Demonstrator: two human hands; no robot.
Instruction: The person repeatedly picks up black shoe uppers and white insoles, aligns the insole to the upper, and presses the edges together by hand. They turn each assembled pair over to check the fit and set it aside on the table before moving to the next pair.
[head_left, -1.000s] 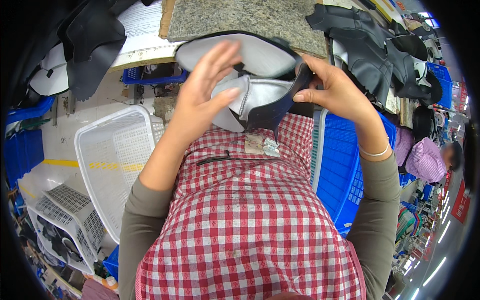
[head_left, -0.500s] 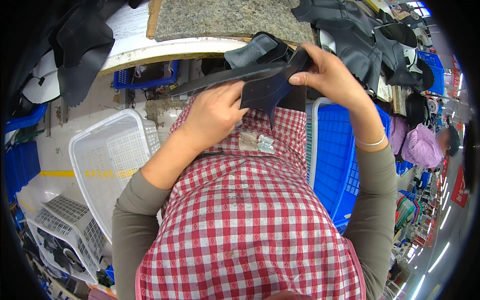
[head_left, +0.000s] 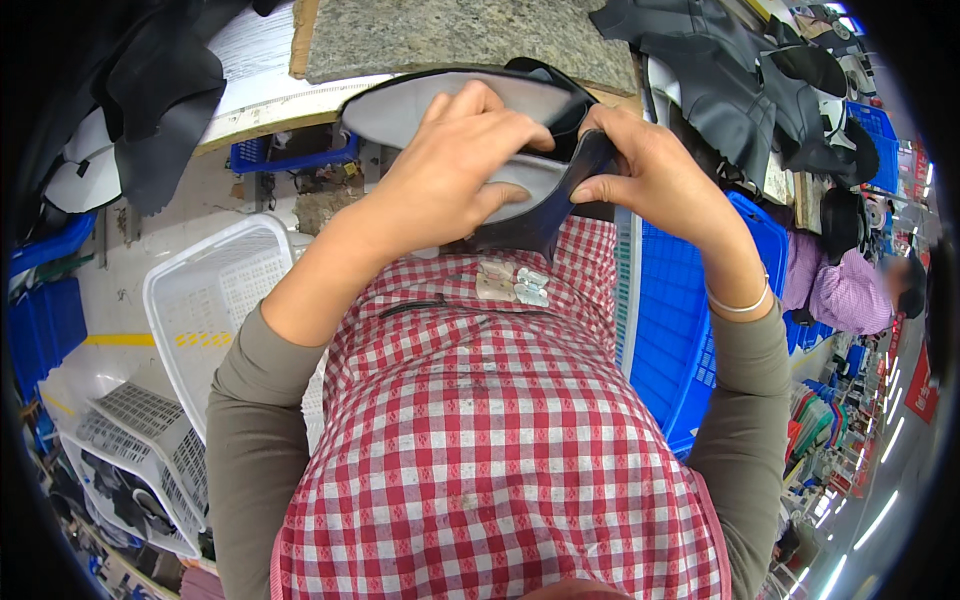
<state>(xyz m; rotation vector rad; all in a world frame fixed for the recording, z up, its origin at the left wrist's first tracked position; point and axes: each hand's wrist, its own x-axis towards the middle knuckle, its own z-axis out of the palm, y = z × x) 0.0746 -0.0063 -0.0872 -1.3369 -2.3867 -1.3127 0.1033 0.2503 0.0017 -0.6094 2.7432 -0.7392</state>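
Observation:
A black leather boot upper (head_left: 492,240) is held up near the bench edge, its pale grey lining (head_left: 390,107) turned toward me. On its right end, my right hand (head_left: 645,170) pinches the leather between thumb and fingers. My left hand (head_left: 450,165) lies over the opening, touching the lining with thumb and fingers apart. Its index fingertip reaches into the dark gap of the upper. The part of the upper behind my left hand is hidden.
A stone slab (head_left: 460,40) lies on the bench ahead. Black uppers are piled at right (head_left: 710,90) and hang at left (head_left: 150,100). A white basket (head_left: 215,270) stands left, a blue crate (head_left: 670,300) right. A person in a checked top (head_left: 850,290) is farther right.
The upper has been spread and turned, so its grey lining now shows. My left hand has moved up from its lower edge onto the lining. My right hand still grips the right end.

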